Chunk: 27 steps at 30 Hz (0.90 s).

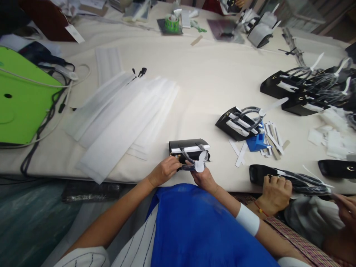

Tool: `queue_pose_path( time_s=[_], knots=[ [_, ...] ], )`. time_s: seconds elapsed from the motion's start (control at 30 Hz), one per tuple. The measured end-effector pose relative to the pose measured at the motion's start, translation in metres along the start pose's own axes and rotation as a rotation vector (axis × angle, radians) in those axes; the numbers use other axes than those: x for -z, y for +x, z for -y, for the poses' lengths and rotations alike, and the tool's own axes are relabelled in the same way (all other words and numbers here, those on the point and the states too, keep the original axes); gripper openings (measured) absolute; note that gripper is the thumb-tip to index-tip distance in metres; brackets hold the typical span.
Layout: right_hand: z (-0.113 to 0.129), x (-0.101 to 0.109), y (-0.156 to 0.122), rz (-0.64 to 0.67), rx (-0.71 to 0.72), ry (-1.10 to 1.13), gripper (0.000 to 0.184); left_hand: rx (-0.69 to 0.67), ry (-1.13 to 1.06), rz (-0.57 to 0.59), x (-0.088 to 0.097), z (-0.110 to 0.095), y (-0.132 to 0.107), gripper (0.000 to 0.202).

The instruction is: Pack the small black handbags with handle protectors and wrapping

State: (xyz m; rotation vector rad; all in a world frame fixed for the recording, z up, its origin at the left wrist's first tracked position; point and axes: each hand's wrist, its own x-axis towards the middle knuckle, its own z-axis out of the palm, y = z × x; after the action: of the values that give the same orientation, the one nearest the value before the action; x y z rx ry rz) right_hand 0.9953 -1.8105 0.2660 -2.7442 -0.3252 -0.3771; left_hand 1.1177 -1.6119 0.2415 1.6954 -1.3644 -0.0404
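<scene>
the left hand (164, 171) closes its fingers on the front of the small black handbag (189, 145), which lies at the near edge of the table (200, 85); the right hand (205, 178) seems to pinch the film-wrapped handle (185, 154) by its white tab (199, 165), the grip partly hidden. a hard tug could tear the wrap or drag the bag off the edge. white sheets (122, 118) lie left of it; a co-worker's hand (275, 191) rests on another bag (257, 173).

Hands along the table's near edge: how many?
4. The wearer's left hand and right hand hold a black bag; a co-worker's hand rests on a second bag; a fourth hand, partly cut off, is at the right edge.
</scene>
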Motion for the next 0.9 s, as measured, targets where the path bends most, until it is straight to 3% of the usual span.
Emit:
queue_pose_path(
  time_s=[0.2,0.6,0.73,0.9],
  knots=[
    [0.0,-0.004,-0.001,0.045,-0.129,0.12,0.039,0.007,0.017,-0.086,-0.011,-0.007,-0.007,0.032],
    [0.009,-0.002,0.005,0.092,-0.221,0.017,0.03,0.155,0.008,-0.233,-0.035,-0.005,-0.023,0.046],
    [0.009,-0.002,0.006,0.104,-0.283,0.088,0.029,0.233,-0.094,-0.249,-0.031,-0.009,-0.022,0.047],
    [0.009,0.003,0.009,0.115,-0.259,0.155,0.035,0.384,-0.24,-0.149,-0.012,-0.015,-0.01,0.036]
  ],
)
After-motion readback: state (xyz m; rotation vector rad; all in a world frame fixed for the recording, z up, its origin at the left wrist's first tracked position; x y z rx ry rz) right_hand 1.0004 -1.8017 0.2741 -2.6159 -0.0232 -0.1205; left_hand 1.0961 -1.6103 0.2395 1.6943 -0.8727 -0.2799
